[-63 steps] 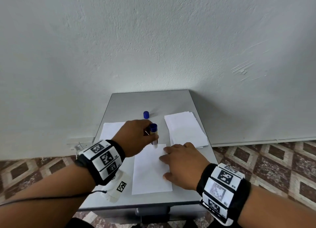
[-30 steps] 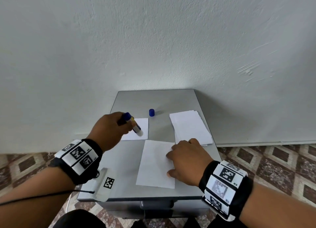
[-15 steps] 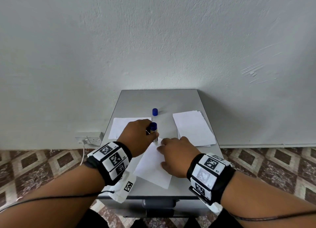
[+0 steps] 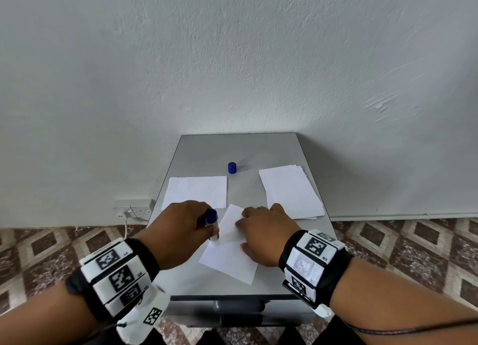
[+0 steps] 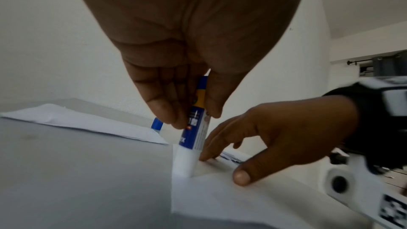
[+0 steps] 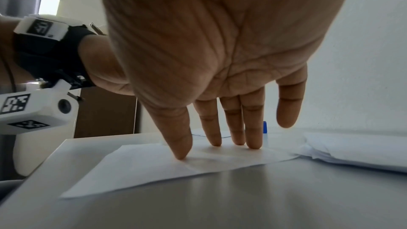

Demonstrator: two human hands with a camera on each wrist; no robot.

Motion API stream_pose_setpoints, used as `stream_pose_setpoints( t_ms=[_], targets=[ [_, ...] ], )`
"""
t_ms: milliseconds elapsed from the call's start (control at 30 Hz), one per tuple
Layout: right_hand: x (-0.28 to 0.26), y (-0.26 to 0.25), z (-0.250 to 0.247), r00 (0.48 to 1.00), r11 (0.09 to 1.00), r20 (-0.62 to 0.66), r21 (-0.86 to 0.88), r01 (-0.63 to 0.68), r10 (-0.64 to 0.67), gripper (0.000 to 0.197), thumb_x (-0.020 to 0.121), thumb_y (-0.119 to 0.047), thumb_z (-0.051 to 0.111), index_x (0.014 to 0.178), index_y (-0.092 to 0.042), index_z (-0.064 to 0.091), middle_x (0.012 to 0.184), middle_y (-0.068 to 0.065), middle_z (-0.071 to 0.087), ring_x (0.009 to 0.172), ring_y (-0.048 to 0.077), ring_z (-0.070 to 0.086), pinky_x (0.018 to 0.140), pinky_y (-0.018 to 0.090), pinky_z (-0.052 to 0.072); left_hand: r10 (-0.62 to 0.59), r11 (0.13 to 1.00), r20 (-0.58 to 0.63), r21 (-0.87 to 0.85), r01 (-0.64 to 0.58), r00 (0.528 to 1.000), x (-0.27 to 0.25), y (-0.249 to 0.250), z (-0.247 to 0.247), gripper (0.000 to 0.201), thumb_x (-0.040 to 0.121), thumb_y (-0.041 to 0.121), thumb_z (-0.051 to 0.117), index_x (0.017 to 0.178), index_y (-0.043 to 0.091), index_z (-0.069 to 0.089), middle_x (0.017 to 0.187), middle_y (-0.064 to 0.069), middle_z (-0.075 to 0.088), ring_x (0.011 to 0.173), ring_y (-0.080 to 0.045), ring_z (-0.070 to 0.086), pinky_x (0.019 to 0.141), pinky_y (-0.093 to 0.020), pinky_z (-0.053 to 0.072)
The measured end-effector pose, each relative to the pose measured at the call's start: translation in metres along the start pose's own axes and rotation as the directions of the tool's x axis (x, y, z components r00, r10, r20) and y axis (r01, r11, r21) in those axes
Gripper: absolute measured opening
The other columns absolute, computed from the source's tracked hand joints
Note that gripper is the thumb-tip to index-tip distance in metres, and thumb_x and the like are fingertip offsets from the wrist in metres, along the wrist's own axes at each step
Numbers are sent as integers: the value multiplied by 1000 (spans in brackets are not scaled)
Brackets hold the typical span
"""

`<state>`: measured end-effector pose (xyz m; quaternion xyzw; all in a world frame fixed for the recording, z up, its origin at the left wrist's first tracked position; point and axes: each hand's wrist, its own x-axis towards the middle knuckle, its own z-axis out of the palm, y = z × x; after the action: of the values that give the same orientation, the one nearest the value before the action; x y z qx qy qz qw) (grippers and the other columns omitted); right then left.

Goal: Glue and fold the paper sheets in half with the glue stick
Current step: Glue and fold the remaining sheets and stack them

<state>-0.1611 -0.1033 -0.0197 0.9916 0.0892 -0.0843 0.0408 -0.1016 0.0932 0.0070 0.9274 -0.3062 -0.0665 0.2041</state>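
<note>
A white paper sheet (image 4: 227,254) lies tilted near the front of the grey table (image 4: 232,150). My left hand (image 4: 181,225) pinches the blue-and-white glue stick (image 4: 212,223) upright, its white tip (image 5: 184,164) touching the sheet's left edge. My right hand (image 4: 263,231) rests flat on the sheet, with straight fingertips (image 6: 215,142) and thumb pressing the paper (image 6: 165,168) down. The stick's label (image 5: 198,124) shows between my thumb and fingers.
A blue cap (image 4: 232,167) stands at the table's middle. A folded white sheet (image 4: 196,190) lies at the left, a stack of white sheets (image 4: 291,190) at the right. The table backs onto a white wall; patterned floor tiles lie on both sides.
My left hand swung left with the glue stick, then came back to the sheet's left edge. The sheet has turned to a tilted angle under my right hand.
</note>
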Motion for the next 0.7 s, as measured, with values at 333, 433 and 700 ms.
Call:
stream_pose_setpoints(
  t_ms=[333,433,700],
  targets=[
    [-9,-5,2,996,996,10,-31,-87,87,32,96,-34,46,122,-18,57,122,5,50,108,26,51,96,44,28,-40,999,-52,-21,39,998,-24,-8,-31,15,87,50,64,90,36,68,76,13,68,68,-1,59,59,-16,42],
    [-17,-11,3,985,979,43,-127,-162,168,27,96,-31,47,116,-18,59,118,7,51,106,27,50,95,44,28,-115,989,-186,-108,96,976,-12,-10,-47,15,87,49,65,88,35,69,75,10,70,65,-1,59,58,-19,42],
    [-8,-20,-11,993,994,-50,-41,106,-108,43,89,-18,54,132,-14,53,148,11,37,125,31,44,99,47,33,-154,981,-233,-148,122,960,21,-6,-30,15,88,42,66,91,27,69,75,6,67,71,-11,61,60,-24,44]
  ],
)
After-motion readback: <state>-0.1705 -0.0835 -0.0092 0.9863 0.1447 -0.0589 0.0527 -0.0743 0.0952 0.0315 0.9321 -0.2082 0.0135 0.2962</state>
